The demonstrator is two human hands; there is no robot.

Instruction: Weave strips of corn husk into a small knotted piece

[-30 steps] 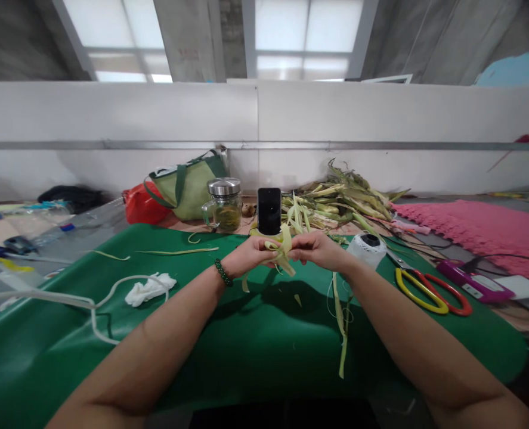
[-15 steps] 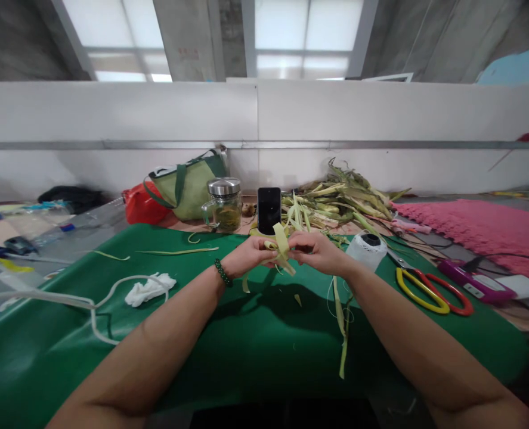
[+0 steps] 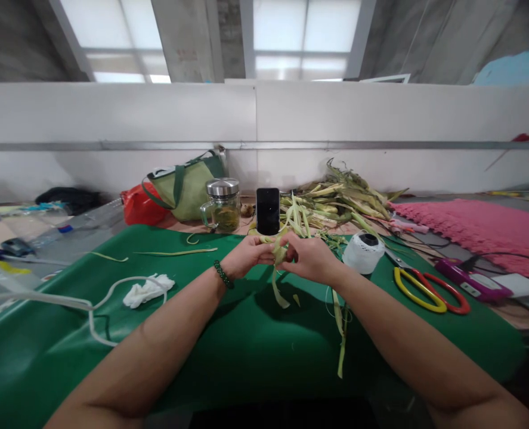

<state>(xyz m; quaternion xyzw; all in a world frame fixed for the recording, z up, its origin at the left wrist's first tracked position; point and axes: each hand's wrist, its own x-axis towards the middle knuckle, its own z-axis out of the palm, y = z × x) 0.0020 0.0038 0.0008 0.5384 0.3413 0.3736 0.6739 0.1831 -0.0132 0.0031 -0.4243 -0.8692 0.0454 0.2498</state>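
Note:
Pale green plant-leaf strips (image 3: pixel 279 253) are pinched between both my hands, above the middle of the green mat (image 3: pixel 255 357). My left hand (image 3: pixel 247 257), with a dark green bead bracelet at the wrist, is closed on one side of the strips. From the right, my right hand (image 3: pixel 311 257) closes thumb and fingers on them. One strip end (image 3: pixel 280 292) hangs below the hands. A cone of white thread (image 3: pixel 363 252) stands beside my right wrist, and more leaf strips (image 3: pixel 339 333) lie on the mat below it.
Scissors (image 3: pixel 425 292) with yellow and red handles lie at right, near a purple power strip (image 3: pixel 474 280). A phone (image 3: pixel 268 211), a lidded glass mug (image 3: pixel 223 205) and a heap of husks (image 3: pixel 345 196) stand behind. At left are crumpled tissue (image 3: pixel 148 290) and a white cable frame (image 3: pixel 92 310).
The strip that looped up above my fingers has come down and now hangs below them. My right hand has shifted slightly left, closer against my left hand.

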